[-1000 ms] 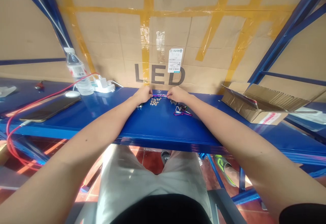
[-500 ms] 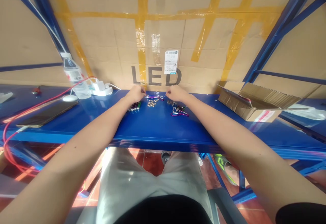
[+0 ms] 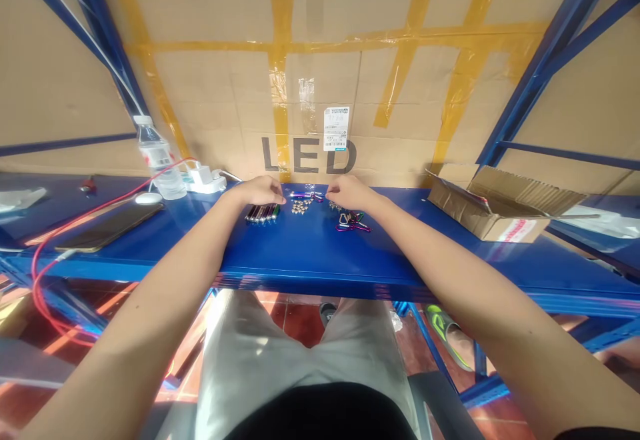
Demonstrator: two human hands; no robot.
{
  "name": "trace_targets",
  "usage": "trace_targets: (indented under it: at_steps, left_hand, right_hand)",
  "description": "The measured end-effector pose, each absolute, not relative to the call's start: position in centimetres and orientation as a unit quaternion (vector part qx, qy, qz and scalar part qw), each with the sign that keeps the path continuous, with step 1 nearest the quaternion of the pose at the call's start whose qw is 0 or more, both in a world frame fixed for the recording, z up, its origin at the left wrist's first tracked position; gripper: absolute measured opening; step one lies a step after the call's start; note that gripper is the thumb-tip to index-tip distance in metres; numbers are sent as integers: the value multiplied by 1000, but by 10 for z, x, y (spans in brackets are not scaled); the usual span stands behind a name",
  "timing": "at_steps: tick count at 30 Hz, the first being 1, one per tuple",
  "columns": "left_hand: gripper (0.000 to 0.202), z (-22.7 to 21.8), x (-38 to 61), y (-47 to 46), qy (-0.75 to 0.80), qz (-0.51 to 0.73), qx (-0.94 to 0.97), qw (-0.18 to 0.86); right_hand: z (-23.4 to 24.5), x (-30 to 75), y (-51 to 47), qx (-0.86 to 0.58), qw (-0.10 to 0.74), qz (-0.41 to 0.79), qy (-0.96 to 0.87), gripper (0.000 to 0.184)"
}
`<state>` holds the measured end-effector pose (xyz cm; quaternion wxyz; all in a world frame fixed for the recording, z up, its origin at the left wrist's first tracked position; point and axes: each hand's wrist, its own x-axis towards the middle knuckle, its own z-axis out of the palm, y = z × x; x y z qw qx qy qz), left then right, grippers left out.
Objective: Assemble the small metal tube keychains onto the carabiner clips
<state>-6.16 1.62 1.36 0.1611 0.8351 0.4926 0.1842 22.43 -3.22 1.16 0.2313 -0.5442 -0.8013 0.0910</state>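
Observation:
My left hand [image 3: 262, 191] hovers at the back of the blue table, fingers curled together, just above a row of slim metallic tubes [image 3: 262, 213]. Whatever may be between its fingertips is too small to make out. Opposite it, my right hand [image 3: 347, 191] has thumb and fingers pinched over small metal pieces [image 3: 335, 205], partly covered by the hand. Between the hands lie a purple pen-like tube with a clip [image 3: 306, 195] and a cluster of small shiny metal parts [image 3: 301, 207]. Several coloured carabiners [image 3: 353, 222] rest in front of my right hand.
An open cardboard box [image 3: 500, 210] stands on the right. To the left are a water bottle [image 3: 163, 163], a power strip [image 3: 204, 179], a phone [image 3: 110, 227] and a red cable [image 3: 37, 273]. A big taped cardboard sheet [image 3: 225, 107] backs the blue table [image 3: 320, 253].
The view has tilted up slightly. My left hand has drawn a little to the left, and more of the tube row shows. My right hand stays over the small metal pieces.

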Motion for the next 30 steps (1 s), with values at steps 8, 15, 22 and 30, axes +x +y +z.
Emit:
trace_targets:
  at_steps: [8, 15, 22, 30]
  left_hand:
    - [21, 14, -60, 9, 496, 142, 836, 185]
    - [17, 4, -47, 11, 479, 177, 827, 236]
    - [17, 6, -39, 8, 446, 315, 789, 283]
    - [15, 12, -14, -7, 330, 503, 692, 400]
  right_hand:
    - [10, 223, -35, -543, 258, 113, -791, 17]
    - [12, 229, -33, -558, 262, 117, -778, 15]
    - [11, 231, -30, -565, 261, 107, -775, 18]
    - [17, 217, -45, -448, 325, 256, -793, 27]
